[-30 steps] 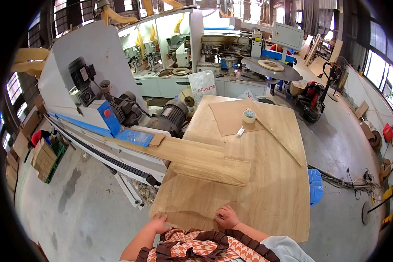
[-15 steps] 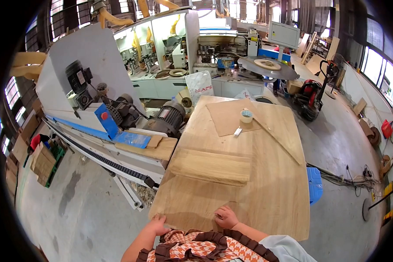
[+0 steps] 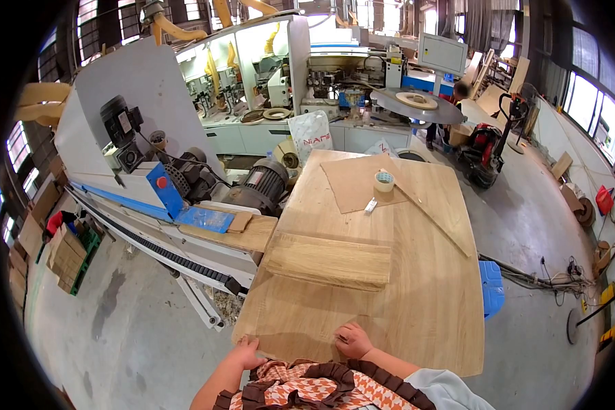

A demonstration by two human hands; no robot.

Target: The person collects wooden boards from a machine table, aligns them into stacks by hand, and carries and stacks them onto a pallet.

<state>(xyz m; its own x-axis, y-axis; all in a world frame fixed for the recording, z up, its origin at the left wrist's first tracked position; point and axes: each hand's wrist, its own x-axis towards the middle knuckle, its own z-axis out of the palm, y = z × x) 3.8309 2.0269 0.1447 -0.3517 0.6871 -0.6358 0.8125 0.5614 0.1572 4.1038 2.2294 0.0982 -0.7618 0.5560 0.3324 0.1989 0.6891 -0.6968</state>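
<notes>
My left hand [image 3: 247, 352] rests on the near left corner of a wood-grain tabletop [image 3: 430, 301], fingers stretched out on its surface and holding nothing. To its right, my right hand [image 3: 353, 340] lies on the same surface near the front edge. Its fingers are curled in, and what they hold, if anything, is too small to make out. Beyond both hands sits a stack of wood-grain boards [image 3: 328, 261]. Farther back are a thin brown sheet [image 3: 348, 181], a roll of tape [image 3: 384, 180], a small white object [image 3: 370, 206] and a long thin strip [image 3: 434, 219].
A machine with an electric motor [image 3: 263, 181] and a red button [image 3: 162, 182] stands along the left. At the right are a blue plastic stool [image 3: 492, 288], a red pallet jack [image 3: 484, 154] and cables on the floor. Another person [image 3: 451, 113] is at the back right.
The person at the back right now shows more beside the round grey table. Both my hands and the things on the tabletop stay where they were.
</notes>
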